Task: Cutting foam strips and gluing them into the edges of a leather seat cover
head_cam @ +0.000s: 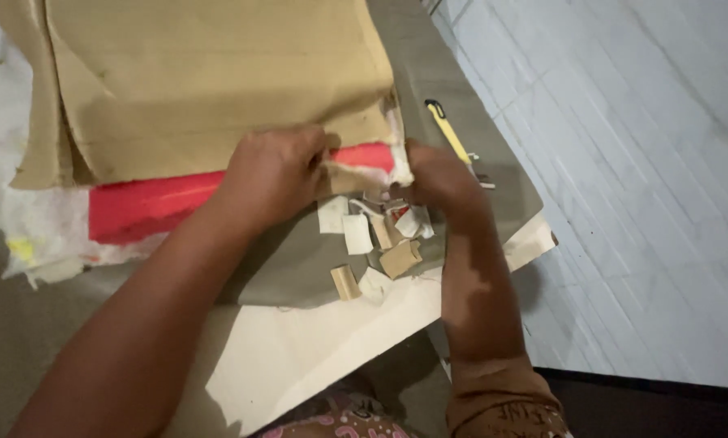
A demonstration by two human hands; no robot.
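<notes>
A large tan cardboard sheet [210, 73] lies over a red block [145, 207] with white edging. My left hand [271, 174] presses on the lower edge of the cardboard and pinches a torn strip of it. My right hand [437, 178] grips the torn white-and-tan corner [396, 158] of the same sheet. The two hands sit close together at that corner. Below them several small torn scraps of tan and white paper [372, 243] lie scattered on a grey cloth [299, 259].
A yellow utility knife [449, 134] lies on the grey cloth right of my right hand. A white sheet [299, 357] sticks out under the cloth at the near edge. White padding [23, 219] shows at the left. A pale tiled floor [640, 162] lies to the right.
</notes>
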